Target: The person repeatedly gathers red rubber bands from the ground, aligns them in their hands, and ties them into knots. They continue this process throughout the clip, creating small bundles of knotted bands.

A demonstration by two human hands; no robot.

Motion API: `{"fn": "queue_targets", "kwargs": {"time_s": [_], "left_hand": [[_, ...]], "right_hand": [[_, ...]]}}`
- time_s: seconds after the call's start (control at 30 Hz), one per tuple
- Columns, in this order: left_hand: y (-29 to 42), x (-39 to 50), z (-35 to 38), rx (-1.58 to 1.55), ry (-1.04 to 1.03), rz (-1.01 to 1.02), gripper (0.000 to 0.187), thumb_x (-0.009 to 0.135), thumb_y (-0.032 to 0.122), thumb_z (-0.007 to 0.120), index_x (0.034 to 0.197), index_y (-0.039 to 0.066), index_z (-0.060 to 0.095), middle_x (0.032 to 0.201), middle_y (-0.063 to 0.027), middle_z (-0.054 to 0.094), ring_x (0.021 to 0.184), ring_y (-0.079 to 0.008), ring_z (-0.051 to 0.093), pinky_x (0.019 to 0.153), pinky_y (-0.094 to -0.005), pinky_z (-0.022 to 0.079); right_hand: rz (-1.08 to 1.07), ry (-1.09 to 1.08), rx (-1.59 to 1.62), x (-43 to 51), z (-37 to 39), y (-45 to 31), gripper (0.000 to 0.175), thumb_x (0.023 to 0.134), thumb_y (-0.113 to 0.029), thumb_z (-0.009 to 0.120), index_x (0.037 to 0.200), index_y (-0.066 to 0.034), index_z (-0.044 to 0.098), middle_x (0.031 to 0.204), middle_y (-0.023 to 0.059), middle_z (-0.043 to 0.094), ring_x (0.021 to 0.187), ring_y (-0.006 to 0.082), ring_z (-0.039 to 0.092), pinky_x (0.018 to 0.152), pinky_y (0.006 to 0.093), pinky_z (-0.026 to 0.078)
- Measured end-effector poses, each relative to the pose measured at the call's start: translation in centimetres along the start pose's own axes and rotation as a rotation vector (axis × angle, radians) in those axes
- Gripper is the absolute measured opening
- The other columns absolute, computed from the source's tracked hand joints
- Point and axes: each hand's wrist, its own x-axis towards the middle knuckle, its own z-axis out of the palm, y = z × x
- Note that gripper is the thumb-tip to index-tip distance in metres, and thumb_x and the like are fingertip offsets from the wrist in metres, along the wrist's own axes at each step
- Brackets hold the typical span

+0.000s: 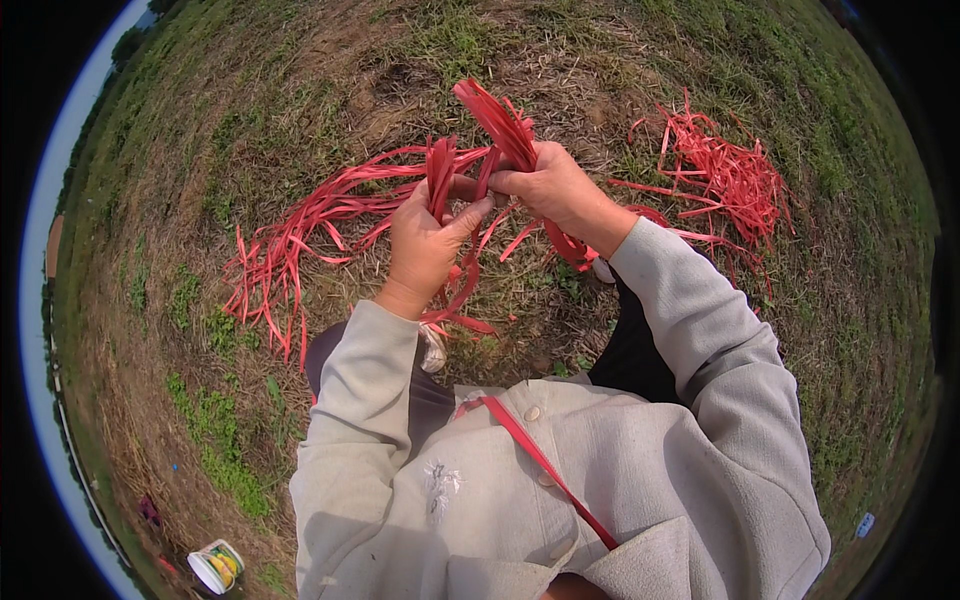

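My left hand [427, 244] grips a bundle of flat red plastic strips [440, 176], whose ends stand up above the fingers. A second, thicker bundle of red strips [499, 120] is clasped in my right hand [559, 187], slanting up to the left. Between the two hands runs a narrow red strip [486, 172], near the left thumb and the right fingers. Long loose strips [322, 206] trail from the hands to the left over the ground. Below the hands, more strips dangle in loops [469, 281] near my shoes.
A tangled heap of red strips [724, 176] lies on the grass to the right. At the lower left a white bucket [217, 566] with a printed side rests tilted on the ground. A red strap [551, 472] crosses my pale jacket [487, 480]. Dry straw and green weeds [217, 442] cover the soil.
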Motion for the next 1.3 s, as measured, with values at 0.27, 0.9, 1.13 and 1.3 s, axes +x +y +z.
{"fn": "queue_targets", "kwargs": {"time_s": [0.27,0.9,1.13,1.3], "left_hand": [[0.1,-0.2,0.0,0.154,0.022,0.146,0.022,0.084,0.014,0.068,0.101,0.0,0.067,0.086,-0.0062,0.068,0.075,-0.0109,0.061,0.068,-0.0262,0.048],[-0.5,0.4,-1.7,-0.374,-0.003,-0.289,0.02,0.09,0.021,0.063,0.101,0.004,0.063,0.074,-0.003,0.063,0.048,0.0,0.039,0.039,-0.0153,0.026],[-0.6,1.2,-3.7,-0.449,0.174,-0.278,0.025,0.094,0.023,0.057,0.111,0.005,0.057,0.072,-0.0005,0.058,0.045,-0.0003,0.037,0.037,-0.0148,0.023],[-1.0,1.6,-6.2,-0.528,0.28,-0.219,0.024,0.095,0.024,0.054,0.111,0.007,0.056,0.064,0.0046,0.048,0.047,-0.0016,0.036,0.038,-0.0169,0.024]], "right_hand": [[-0.039,-0.004,0.025,-0.1,0.5,0.2,0.007,0.082,-0.006,0.062,0.088,-0.0022,0.064,0.076,-0.002,0.06,0.071,0.0067,0.053,0.065,0.025,0.044],[0.218,-0.119,0.337,-0.7,-0.3,-1.1,0.012,0.09,-0.015,0.05,0.088,-0.0049,0.056,0.059,0.0002,0.05,0.041,0.0042,0.03,0.038,0.0229,0.02],[0.197,-0.038,0.281,-0.3,-0.8,-0.7,0.025,0.096,-0.027,0.051,0.082,-0.0062,0.052,0.067,0.0014,0.053,0.046,0.0041,0.036,0.038,0.0217,0.025],[0.091,-0.044,0.307,-0.5,-1.6,-1.2,0.024,0.094,-0.027,0.057,0.089,-0.0038,0.057,0.071,-0.0001,0.052,0.056,0.0042,0.042,0.042,0.0191,0.03]]}}
